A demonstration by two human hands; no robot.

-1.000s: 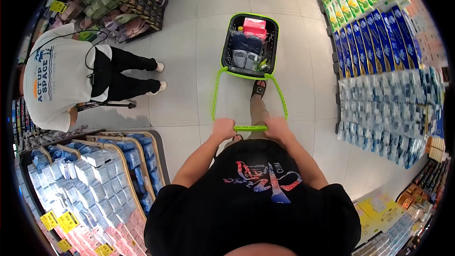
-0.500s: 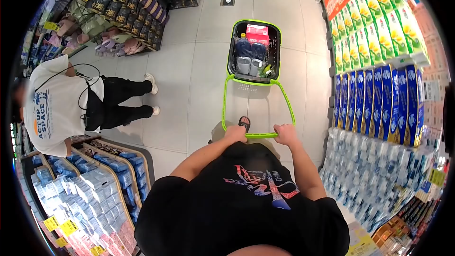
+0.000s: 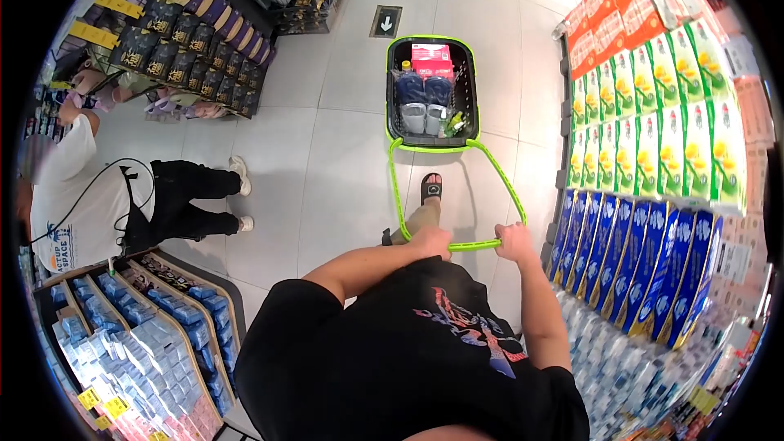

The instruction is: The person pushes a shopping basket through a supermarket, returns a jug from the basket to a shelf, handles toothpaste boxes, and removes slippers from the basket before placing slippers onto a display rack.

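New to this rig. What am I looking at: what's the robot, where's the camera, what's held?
There's no robot here, just a person using two bare hands. The single camera is worn on that person's head and looks forward and down, so their black T-shirt fills the lower middle.

The left hand and right hand both grip the green handle of a black shopping basket, which appears to rest on the tiled floor.

Inside are a pinkish-red box, what look like dark blue footwear and grey footwear, and some smaller items too small to identify.

Packaged goods line the right; another person stands at the left.
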